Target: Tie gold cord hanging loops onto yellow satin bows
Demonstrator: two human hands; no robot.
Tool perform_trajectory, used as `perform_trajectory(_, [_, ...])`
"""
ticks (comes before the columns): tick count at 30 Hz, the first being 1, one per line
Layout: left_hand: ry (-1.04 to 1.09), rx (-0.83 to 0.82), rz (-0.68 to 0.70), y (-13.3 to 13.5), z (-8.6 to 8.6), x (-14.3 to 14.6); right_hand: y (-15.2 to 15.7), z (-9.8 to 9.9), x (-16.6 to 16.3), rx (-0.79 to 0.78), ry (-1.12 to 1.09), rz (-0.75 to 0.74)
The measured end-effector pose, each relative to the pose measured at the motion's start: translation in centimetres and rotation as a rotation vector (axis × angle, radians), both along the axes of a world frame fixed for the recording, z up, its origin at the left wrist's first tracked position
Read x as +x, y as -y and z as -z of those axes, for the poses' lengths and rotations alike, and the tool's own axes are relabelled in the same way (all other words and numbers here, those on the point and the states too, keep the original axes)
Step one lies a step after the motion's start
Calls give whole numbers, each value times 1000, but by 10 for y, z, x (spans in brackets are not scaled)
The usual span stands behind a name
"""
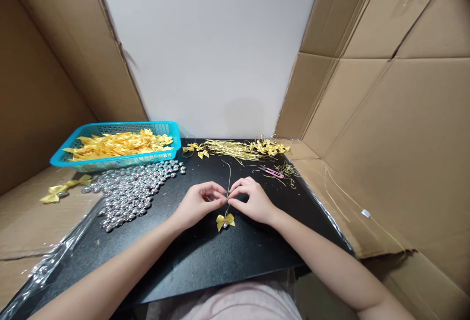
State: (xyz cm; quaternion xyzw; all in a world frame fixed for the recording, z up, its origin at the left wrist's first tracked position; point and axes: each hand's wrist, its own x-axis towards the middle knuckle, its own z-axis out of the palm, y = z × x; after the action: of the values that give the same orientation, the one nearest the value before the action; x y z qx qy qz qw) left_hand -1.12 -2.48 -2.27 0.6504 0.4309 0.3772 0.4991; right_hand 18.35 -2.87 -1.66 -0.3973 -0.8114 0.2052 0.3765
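My left hand (200,202) and my right hand (253,200) meet over the middle of the black table (205,256), fingers pinched together on a thin gold string (228,178). The string runs up from the pinch toward the back. Below the pinch a small yellow ribbon bow (225,221) with a silver bell hangs on the string and rests on the table.
A blue basket (110,161) of yellow bows sits back left, with a heap of silver bells (128,190) in front. A gold string bundle (231,148), finished bows (270,147) and pink snips (271,171) lie at the back. Cardboard walls stand left and right.
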Motion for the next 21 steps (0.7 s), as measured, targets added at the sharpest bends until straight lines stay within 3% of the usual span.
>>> perform_trajectory(8, [-48, 29, 13, 1, -1, 0, 1, 3, 1, 179, 100, -7])
perform_trajectory(12, [-149, 129, -5, 4, -4, 1, 3, 1, 0, 253, 140, -14])
perform_trajectory(15, [-160, 254, -133, 4, -8, -1, 3, 0, 0, 324, 112, 1])
perform_trajectory(18, [-102, 246, -320, 0, -12, -7, 3, 1, 0, 410, 91, 23])
perform_trajectory(21, [-115, 130, -264, -4, -14, -9, 3, 2, 1, 473, 102, 27])
